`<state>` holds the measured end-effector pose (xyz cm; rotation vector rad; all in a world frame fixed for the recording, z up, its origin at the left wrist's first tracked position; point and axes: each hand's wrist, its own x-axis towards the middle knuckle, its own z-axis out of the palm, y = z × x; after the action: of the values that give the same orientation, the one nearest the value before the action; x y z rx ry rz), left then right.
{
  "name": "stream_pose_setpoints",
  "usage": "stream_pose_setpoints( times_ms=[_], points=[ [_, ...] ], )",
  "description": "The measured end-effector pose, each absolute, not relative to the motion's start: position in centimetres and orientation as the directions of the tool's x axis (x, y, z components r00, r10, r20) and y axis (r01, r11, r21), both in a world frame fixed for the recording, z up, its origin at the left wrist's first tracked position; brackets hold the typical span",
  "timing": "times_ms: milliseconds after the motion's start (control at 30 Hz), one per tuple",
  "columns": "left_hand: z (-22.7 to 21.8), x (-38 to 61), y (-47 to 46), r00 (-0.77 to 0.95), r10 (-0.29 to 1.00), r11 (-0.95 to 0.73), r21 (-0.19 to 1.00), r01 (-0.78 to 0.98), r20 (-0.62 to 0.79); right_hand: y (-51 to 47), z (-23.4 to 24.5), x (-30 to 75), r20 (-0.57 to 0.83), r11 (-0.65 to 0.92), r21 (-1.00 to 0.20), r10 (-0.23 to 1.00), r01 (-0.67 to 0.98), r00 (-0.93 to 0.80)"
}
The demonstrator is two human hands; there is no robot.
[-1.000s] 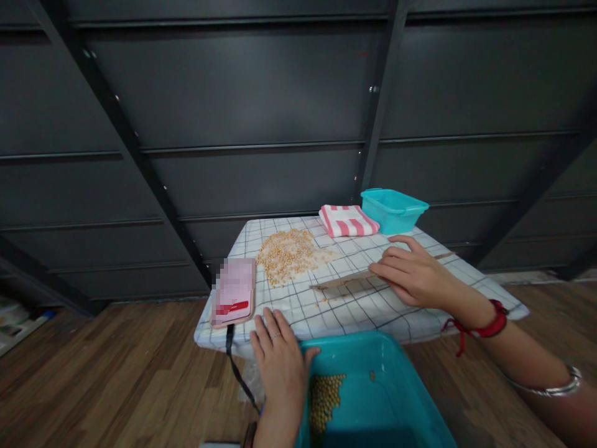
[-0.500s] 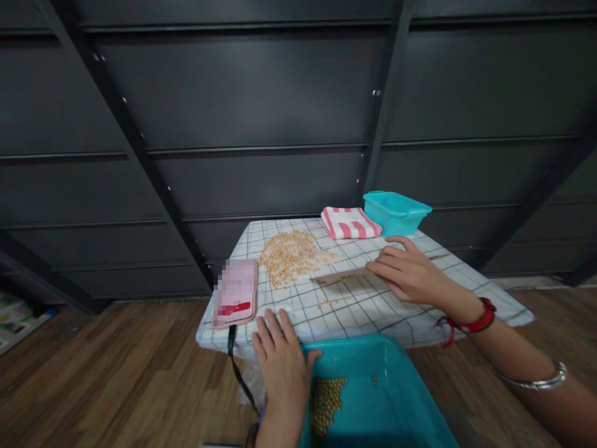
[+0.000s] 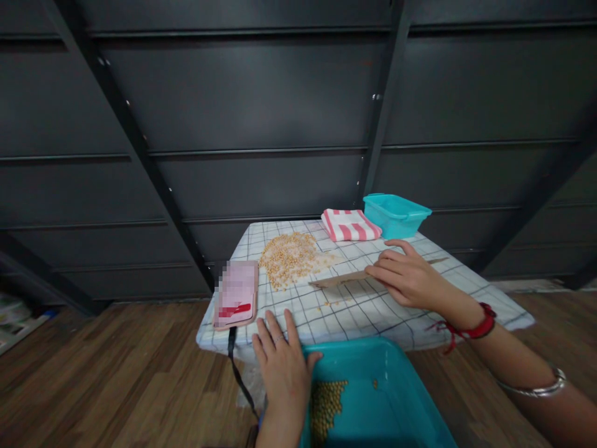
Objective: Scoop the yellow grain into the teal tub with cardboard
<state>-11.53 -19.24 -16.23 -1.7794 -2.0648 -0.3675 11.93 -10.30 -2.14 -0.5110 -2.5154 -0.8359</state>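
Observation:
My right hand point(image 3: 403, 274) holds a long flat brown strip of cardboard point(image 3: 342, 278) low over the checked cloth, pinched between thumb and fingers. The strip reaches left toward a pile of yellow beans point(image 3: 289, 256) mixed with fine white grains. A few stray beans point(image 3: 332, 303) lie on the cloth below the strip. My left hand point(image 3: 282, 367) rests with fingers spread on the table's front edge, its thumb at the rim of a teal basin point(image 3: 373, 348). Inside the basin, beans point(image 3: 326, 404) gather on the left side; part of them is hidden by my left wrist.
A pink phone point(image 3: 239, 292) with a black strap lies at the table's left edge. A folded pink-and-white striped towel point(image 3: 349, 225) and a small turquoise basket point(image 3: 396, 214) stand at the back right of the cloth-covered table point(image 3: 466, 298). Dark metal panels point(image 3: 261, 93) rise behind it.
The cardboard strip's left end has shifted very slightly left, with my right hand nearly in place. My left hand stays on the table edge. The whole view has tilted a little.

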Motion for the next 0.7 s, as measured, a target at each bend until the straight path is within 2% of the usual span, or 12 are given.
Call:
stream_pose_setpoints(
  times_ms=[433, 700],
  points=[
    [-15.9, -11.4, -19.4, -0.114, 0.889, 0.180, -0.110, 0.977, 0.443, -11.3, -2.1, 12.1, 0.592, 0.844, 0.376, 0.100, 0.383, -0.800],
    [-15.5, -11.2, -19.5, -0.125, 0.880, 0.187, -0.091, 0.978, 0.459, -11.1, -2.8, 11.4, 0.628, 0.865, 0.383, 0.013, 0.324, -0.778]
  ],
)
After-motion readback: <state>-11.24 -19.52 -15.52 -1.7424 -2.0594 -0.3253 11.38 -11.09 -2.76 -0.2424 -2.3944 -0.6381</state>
